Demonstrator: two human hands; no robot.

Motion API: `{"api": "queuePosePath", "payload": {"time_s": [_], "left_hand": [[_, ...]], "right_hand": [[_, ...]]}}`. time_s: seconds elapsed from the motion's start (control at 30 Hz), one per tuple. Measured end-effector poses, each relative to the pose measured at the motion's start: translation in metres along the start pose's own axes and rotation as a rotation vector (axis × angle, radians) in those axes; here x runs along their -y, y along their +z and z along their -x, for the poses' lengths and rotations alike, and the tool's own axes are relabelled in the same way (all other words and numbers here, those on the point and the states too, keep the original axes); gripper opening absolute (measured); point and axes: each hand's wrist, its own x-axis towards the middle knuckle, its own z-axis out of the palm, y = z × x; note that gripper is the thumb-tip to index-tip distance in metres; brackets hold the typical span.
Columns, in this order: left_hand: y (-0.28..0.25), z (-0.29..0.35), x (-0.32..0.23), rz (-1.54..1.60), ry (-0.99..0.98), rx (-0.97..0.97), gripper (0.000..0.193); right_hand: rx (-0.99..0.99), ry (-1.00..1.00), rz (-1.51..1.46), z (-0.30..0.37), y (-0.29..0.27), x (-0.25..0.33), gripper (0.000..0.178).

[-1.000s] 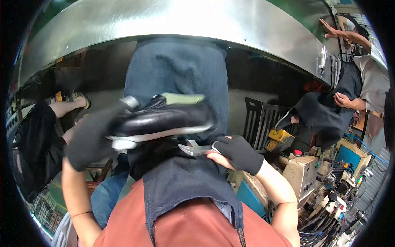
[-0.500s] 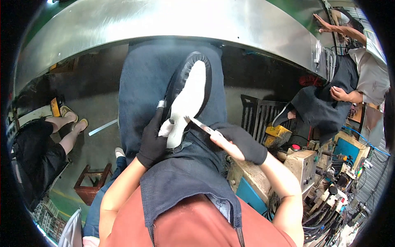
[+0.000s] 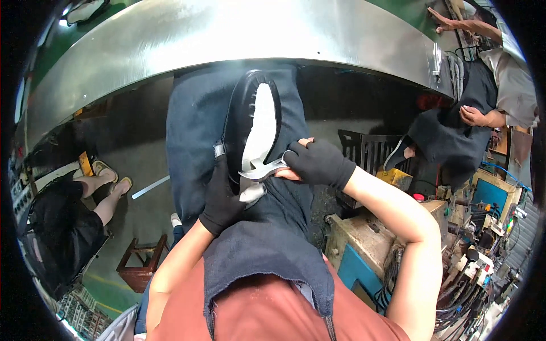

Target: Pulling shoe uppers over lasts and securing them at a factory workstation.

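Observation:
A black shoe upper (image 3: 238, 121) lies sole up across my lap, its gathered edge curling around a white insole (image 3: 263, 122). My left hand (image 3: 220, 193), in a black fingerless glove with pale wrapping on a fingertip, closes around the shoe's left side near the heel. A metal hand tool with curved jaws, like pincers (image 3: 256, 173), is gripped in my gloved right hand (image 3: 318, 163). Its jaws lie across the lower part of the insole, beside a strip of white material. Whether the jaws pinch anything is unclear. Below them, a whitish piece (image 3: 253, 194) shows at the heel end.
A shiny metal bench (image 3: 239, 37) curves across the front. On the right are a worn machine (image 3: 364, 247), a yellow object (image 3: 394, 178) and a seated person (image 3: 455, 133). A brown wooden stool (image 3: 139, 264) and another person's legs (image 3: 102, 196) are at left.
My right hand has risen slightly, and the tool has turned so its jaws point left across the insole. The shoe has shifted a little left, still in my left hand.

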Motion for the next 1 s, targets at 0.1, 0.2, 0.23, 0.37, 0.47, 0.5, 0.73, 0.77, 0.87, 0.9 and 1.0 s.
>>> {"api": "queuePosePath", "payload": {"time_s": [0.1,0.2,0.23,0.37,0.47,0.5,0.73,0.77,0.87,0.9,1.0], "left_hand": [[0.01,-0.009,-0.018,0.68,-0.262,0.046,0.069],[0.019,-0.025,-0.023,0.492,-0.13,0.02,0.072],[0.021,-0.031,-0.02,0.228,0.03,-0.027,0.073],[0.026,-0.05,0.007,-0.382,0.601,-0.205,0.069],[0.02,-0.048,0.024,-0.527,0.674,-0.161,0.069],[0.015,-0.046,0.026,-0.533,0.568,-0.126,0.071],[-0.031,-0.056,-0.008,0.607,-0.224,0.418,0.07],[-0.035,-0.059,-0.016,0.844,-0.361,0.519,0.071],[-0.034,-0.063,-0.037,0.972,-0.564,0.442,0.075],[-0.031,-0.064,-0.043,0.928,-0.586,0.358,0.077],[-0.023,-0.064,-0.051,0.913,-0.583,0.335,0.077]], "right_hand": [[-0.005,-0.043,-0.027,0.005,0.002,-0.001,0.043],[0.15,0.111,-0.193,0.009,-0.02,0.003,0.045],[0.459,0.31,-0.519,0.01,-0.029,0.002,0.047],[0.772,0.543,-0.813,0.003,-0.06,-0.006,0.052],[0.684,0.378,-0.405,-0.018,-0.084,0.011,0.046],[0.728,0.397,-0.361,-0.027,-0.095,0.023,0.046],[0.191,0.029,-0.469,-0.042,-0.086,0.091,0.039],[0.138,-0.026,-0.556,-0.035,-0.073,0.082,0.04],[0.252,0.445,-0.66,0.001,-0.048,0.062,0.037],[0.182,0.521,-0.753,0.011,-0.044,0.056,0.036],[0.459,0.869,-1.155,0.019,-0.046,0.042,0.044]]}}
